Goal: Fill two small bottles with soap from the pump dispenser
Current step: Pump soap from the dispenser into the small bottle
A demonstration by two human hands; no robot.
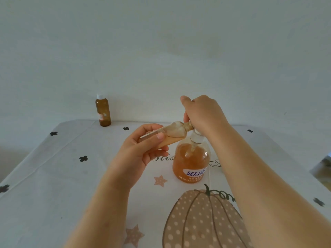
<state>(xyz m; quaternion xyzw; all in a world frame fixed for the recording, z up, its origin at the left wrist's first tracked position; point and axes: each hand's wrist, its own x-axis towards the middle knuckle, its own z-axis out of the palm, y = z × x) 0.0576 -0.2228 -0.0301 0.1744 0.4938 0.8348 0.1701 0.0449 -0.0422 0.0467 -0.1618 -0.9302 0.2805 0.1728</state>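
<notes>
We are holding one small bottle (172, 133) in our left grip (141, 149), which is a bare hand with the thumb lying over the top of the bottle's body and the fingers curling round it from below. The bottle is lying well tilted, almost on its side above the surface (71, 176), and its bare threaded neck is pointing up and to the right, meeting the right grip (204, 113) just over the pump dispenser (191, 158). Some amber liquid is sitting along the lower side of the bottle. Our right grip is closing down over the top of the dispenser, fingers curling round the pump head, which is hiding under the hand, so we cannot tell exactly where the nozzle is meeting the bottle's mouth. The dispenser is standing upright on the surface, near the middle, with orange soap filling much of it and a white collar showing below the hand. The second small bottle (103, 111), amber with a white cap, is standing upright at the far left edge of the surface, against the pale wall (161, 42), well apart from both hands. A printed pumpkin (202, 221) is showing on the cloth between our forearms.
</notes>
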